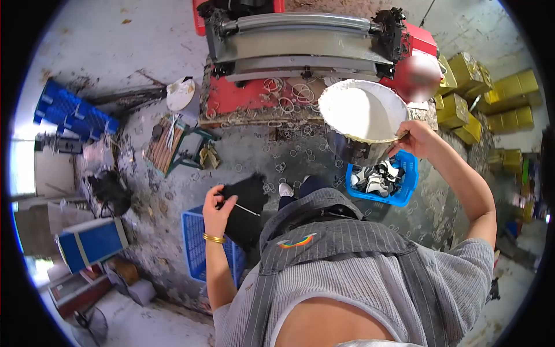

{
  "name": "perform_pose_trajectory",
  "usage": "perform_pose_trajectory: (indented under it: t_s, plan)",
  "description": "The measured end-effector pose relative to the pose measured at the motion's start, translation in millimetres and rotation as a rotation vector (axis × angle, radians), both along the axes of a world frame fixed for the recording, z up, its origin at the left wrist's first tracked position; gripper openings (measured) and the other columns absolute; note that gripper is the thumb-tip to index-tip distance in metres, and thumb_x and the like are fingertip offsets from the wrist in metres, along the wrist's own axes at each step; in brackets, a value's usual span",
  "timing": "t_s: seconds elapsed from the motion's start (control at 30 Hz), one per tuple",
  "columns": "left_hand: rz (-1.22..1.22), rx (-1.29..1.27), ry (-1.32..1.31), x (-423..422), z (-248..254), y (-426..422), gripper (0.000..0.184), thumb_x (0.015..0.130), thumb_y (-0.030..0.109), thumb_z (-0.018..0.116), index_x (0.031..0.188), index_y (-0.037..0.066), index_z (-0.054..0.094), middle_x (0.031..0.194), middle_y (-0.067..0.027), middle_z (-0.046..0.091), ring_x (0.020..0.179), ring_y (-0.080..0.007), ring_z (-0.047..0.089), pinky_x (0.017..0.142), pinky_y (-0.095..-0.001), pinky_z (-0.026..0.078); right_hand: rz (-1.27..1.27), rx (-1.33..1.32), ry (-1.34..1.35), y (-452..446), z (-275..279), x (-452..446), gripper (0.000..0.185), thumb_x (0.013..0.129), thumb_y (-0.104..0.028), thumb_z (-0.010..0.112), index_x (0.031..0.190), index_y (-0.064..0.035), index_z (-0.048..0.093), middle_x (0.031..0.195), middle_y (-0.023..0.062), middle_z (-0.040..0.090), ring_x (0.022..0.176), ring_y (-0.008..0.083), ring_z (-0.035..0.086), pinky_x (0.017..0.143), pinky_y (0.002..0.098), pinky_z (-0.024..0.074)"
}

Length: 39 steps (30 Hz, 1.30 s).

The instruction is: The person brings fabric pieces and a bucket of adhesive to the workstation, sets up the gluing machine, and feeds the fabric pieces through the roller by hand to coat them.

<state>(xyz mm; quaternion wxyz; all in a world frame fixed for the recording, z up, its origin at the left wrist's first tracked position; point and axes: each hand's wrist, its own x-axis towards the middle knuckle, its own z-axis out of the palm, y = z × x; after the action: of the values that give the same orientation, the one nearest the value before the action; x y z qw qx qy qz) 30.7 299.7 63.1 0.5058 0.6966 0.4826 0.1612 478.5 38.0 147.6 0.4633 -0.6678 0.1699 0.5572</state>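
Note:
My left hand [217,215], with a gold bangle at the wrist, is closed on the edge of some black sheet material [245,217]. A thin white strip or band [247,209] lies across that material; which of the two it is I cannot tell. At the right, my right hand [417,139] grips the rim of a bucket [355,147] with its fingers closed. White liquid or paste [364,113] shows inside the bucket, and dried residue coats its rim. Whether the bucket is lifted or resting on something is hidden.
Ahead stands a roller machine [306,49] on a red-topped bench [237,101] strewn with rubber bands. A blue basket [411,182] of black-and-white pieces sits below the bucket. Another blue crate [193,243] is by my left arm. A small stool [167,144] stands left; yellow boxes [457,110] lie right.

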Motion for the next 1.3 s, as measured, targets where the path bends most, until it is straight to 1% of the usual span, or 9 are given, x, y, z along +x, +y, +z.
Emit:
perform_pose_trajectory:
  t_s: [0.1, 0.17, 0.3, 0.4, 0.5, 0.67, 0.9, 1.07, 1.3]
  plan:
    - [-0.14, 0.012, -0.019, 47.4, 15.3, 61.0, 0.042, 0.07, 0.02, 0.074, 0.106, 0.007, 0.057, 0.088, -0.0033, 0.055, 0.078, -0.0136, 0.051, 0.073, -0.0268, 0.042, -0.074, -0.038, 0.007, 19.9, 3.6, 9.8, 0.022, 0.072, -0.007, 0.047, 0.083, 0.012, 0.048, 0.072, 0.0235, 0.059, 0.064, 0.0333, 0.064, 0.045, 0.0215, 0.0518]
    - [-0.343, 0.285, 0.063, 74.7, 13.2, 90.1, 0.048, 0.067, 0.024, 0.075, 0.108, 0.007, 0.057, 0.104, -0.0119, 0.053, 0.091, -0.0219, 0.053, 0.08, -0.0319, 0.043, -0.099, -0.036, 0.022, 28.2, 2.1, 14.0, 0.022, 0.072, -0.006, 0.046, 0.083, 0.0126, 0.048, 0.071, 0.0228, 0.058, 0.064, 0.0331, 0.063, 0.047, 0.0214, 0.0527]
    - [-0.702, 0.221, 0.166, 128.8, 11.2, 118.8, 0.059, 0.064, 0.033, 0.075, 0.115, 0.01, 0.056, 0.135, -0.021, 0.035, 0.121, -0.0333, 0.041, 0.097, -0.0361, 0.037, -0.142, -0.079, 0.006, 53.3, 18.1, 17.6, 0.018, 0.072, -0.006, 0.046, 0.083, 0.0093, 0.049, 0.067, 0.0162, 0.057, 0.057, 0.0239, 0.062, 0.048, 0.0247, 0.0542]
    - [-1.052, 0.041, 0.163, 166.4, 5.0, 128.5, 0.065, 0.066, 0.036, 0.072, 0.121, 0.009, 0.051, 0.138, -0.0125, 0.035, 0.122, -0.0265, 0.041, 0.098, -0.0332, 0.036, -0.154, -0.15, 0.012, 62.5, 23.8, 26.7, 0.017, 0.072, -0.006, 0.048, 0.082, 0.0071, 0.05, 0.066, 0.0129, 0.057, 0.053, 0.0198, 0.06, 0.047, 0.026, 0.0539]
    - [-1.329, -0.217, 0.206, 206.1, -3.3, 131.0, 0.083, 0.065, 0.039, 0.072, 0.132, 0.008, 0.036, 0.132, -0.0174, 0.041, 0.118, -0.0299, 0.045, 0.097, -0.0339, 0.036, -0.152, -0.212, 0.035, 78.7, 35.8, 32.1, 0.016, 0.073, -0.008, 0.048, 0.081, 0.0059, 0.051, 0.065, 0.0122, 0.058, 0.051, 0.0189, 0.06, 0.045, 0.0252, 0.0528]
    - [-1.549, -0.187, 0.023, 265.8, -27.1, 138.6, 0.1, 0.064, 0.043, 0.071, 0.139, 0.005, 0.017, 0.129, -0.0227, 0.041, 0.116, -0.0343, 0.045, 0.096, -0.0358, 0.037, -0.15, -0.272, 0.063, 98.0, 47.6, 30.9, 0.016, 0.074, -0.01, 0.049, 0.079, 0.0051, 0.051, 0.067, 0.0163, 0.061, 0.05, 0.0183, 0.06, 0.041, 0.0232, 0.0507]
    - [-1.559, -0.278, -0.018, 263.7, -37.7, 152.2, 0.097, 0.063, 0.044, 0.072, 0.139, 0.01, 0.02, 0.124, -0.022, 0.048, 0.109, -0.0351, 0.051, 0.092, -0.0361, 0.041, -0.182, -0.382, 0.061, 126.8, 59.4, 40.0, 0.019, 0.074, -0.011, 0.045, 0.079, 0.0064, 0.051, 0.069, 0.0235, 0.062, 0.052, 0.022, 0.063, 0.034, 0.0206, 0.0433]
    - [-1.38, -0.372, 0.038, 247.3, -47.1, 170.4, 0.093, 0.063, 0.039, 0.074, 0.138, 0.015, 0.024, 0.121, -0.0176, 0.052, 0.11, -0.0348, 0.05, 0.093, -0.0366, 0.039, -0.139, -0.412, 0.082, 138.6, 68.5, 44.9, 0.02, 0.075, -0.014, 0.048, 0.079, 0.0043, 0.053, 0.073, 0.0224, 0.063, 0.051, 0.0196, 0.063, 0.036, 0.0207, 0.0452]
    - [-1.198, -0.491, -0.002, 225.0, -52.3, 183.6, 0.085, 0.066, 0.035, 0.074, 0.136, 0.015, 0.029, 0.119, -0.014, 0.054, 0.112, -0.0311, 0.05, 0.095, -0.0362, 0.037, -0.078, -0.43, 0.08, 143.0, 71.7, 48.5, 0.03, 0.075, -0.017, 0.042, 0.085, 0.0091, 0.053, 0.078, 0.0319, 0.061, 0.058, 0.0241, 0.065, 0.036, 0.0178, 0.04]
